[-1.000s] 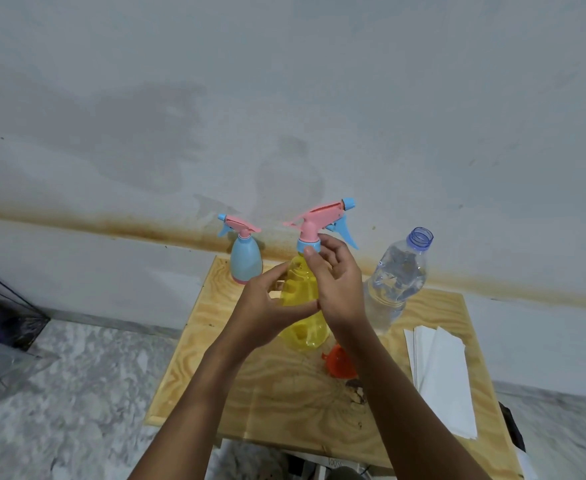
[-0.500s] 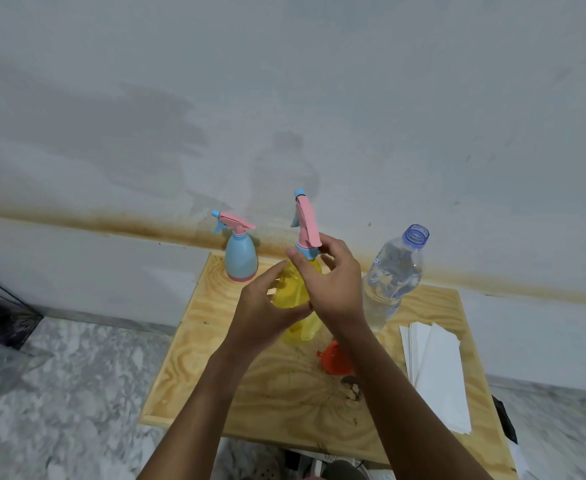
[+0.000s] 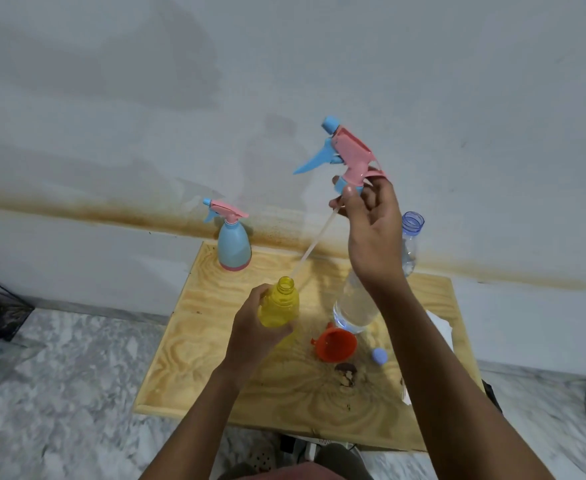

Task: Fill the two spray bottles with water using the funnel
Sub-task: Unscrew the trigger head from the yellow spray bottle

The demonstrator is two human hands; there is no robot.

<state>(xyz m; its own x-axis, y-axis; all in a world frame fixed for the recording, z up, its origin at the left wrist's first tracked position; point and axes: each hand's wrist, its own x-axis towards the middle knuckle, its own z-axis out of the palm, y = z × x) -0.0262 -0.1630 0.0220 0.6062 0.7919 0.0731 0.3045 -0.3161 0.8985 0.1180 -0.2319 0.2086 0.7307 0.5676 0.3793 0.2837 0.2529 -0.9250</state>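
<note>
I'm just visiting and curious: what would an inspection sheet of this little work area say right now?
Surface: wooden board, stained near the front.
Job's things: yellow bottle open, head off; spray head lifted, its tube tip just above the neck; blue spray bottle capped at the back; orange funnel lying unused; clear water bottle uncapped, upright.
Clutter: blue cap; white paper, mostly hidden.
Grippers: left hand grips the yellow bottle; right hand holds the spray head.
Cables: nothing seen.
Surroundings: stained wall, marble floor.
</note>
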